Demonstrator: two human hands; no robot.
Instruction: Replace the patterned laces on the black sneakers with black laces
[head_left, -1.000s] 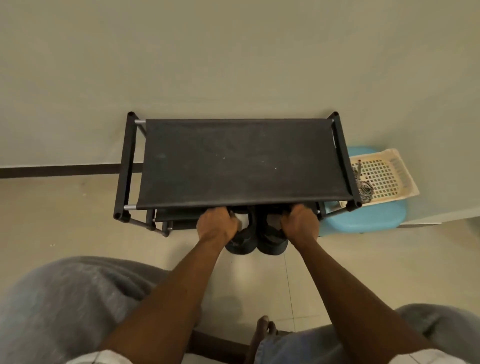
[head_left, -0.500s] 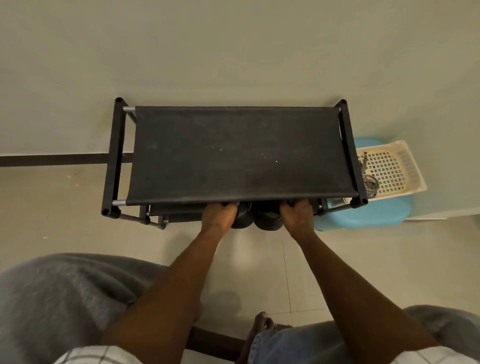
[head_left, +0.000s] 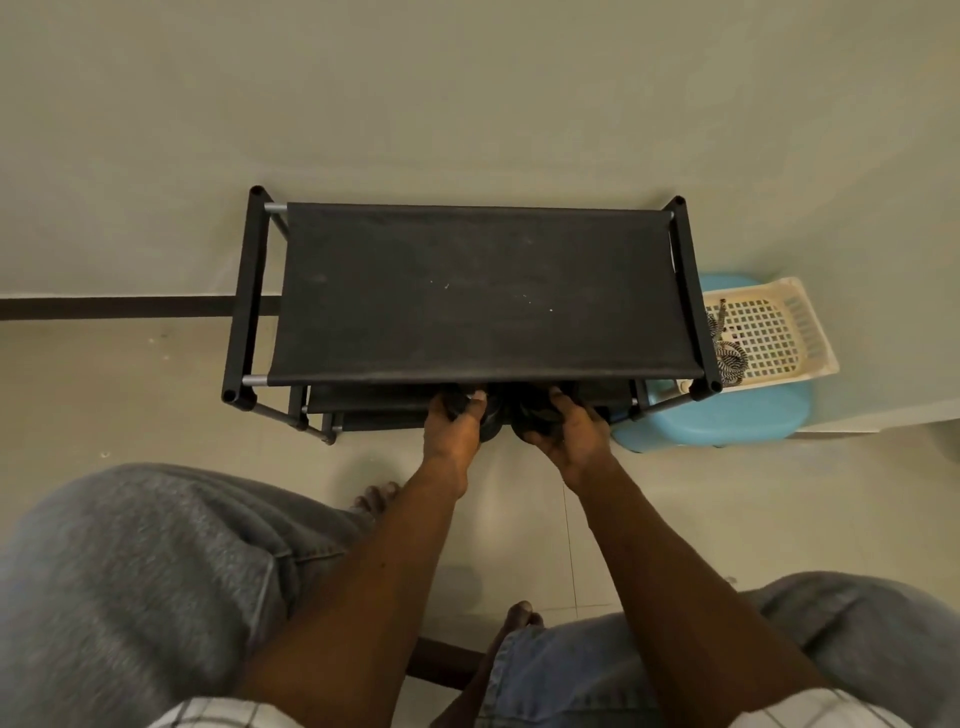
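Observation:
Two black sneakers (head_left: 498, 415) sit side by side on the lower tier of a black shoe rack (head_left: 483, 296), mostly hidden under its fabric top. My left hand (head_left: 451, 428) grips the left sneaker at the rack's front edge. My right hand (head_left: 563, 434) grips the right sneaker beside it. The laces on the sneakers are hidden. Patterned black-and-white laces (head_left: 727, 356) lie in a cream plastic basket (head_left: 774, 332) to the right of the rack.
The basket rests on a blue plastic stool (head_left: 727, 421) against the wall. My knees in grey jeans frame the lower view, with bare toes (head_left: 376, 496) on the tiled floor in front of the rack.
The sneakers have gone further in under the rack's top, and both hands followed them to the front edge. The view has pulled back and shifted.

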